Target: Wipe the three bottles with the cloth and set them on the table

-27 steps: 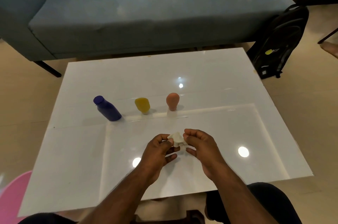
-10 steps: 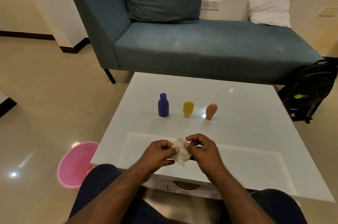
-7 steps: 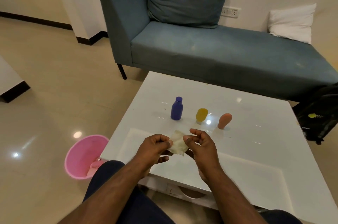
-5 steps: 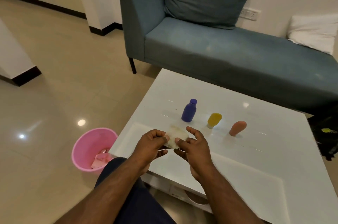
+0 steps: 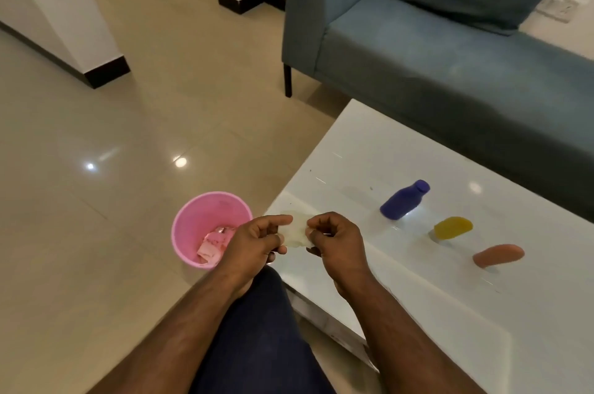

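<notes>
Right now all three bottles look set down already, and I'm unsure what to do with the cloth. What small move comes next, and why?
Probably carry the cloth, pinched between the left hand and right hand, leftward over the pink bin. The purple bottle, yellow bottle and orange bottle already stand on the table, and the bin sits just left of the hands.

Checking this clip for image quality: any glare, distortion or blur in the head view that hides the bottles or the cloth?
Head view: ceiling-light glare spots sit on the floor and the glossy table, one beside the purple bottle; wide-angle distortion makes all three bottles lean right; the pale cloth between the left hand and right hand is soft and low in contrast against the table.
</notes>
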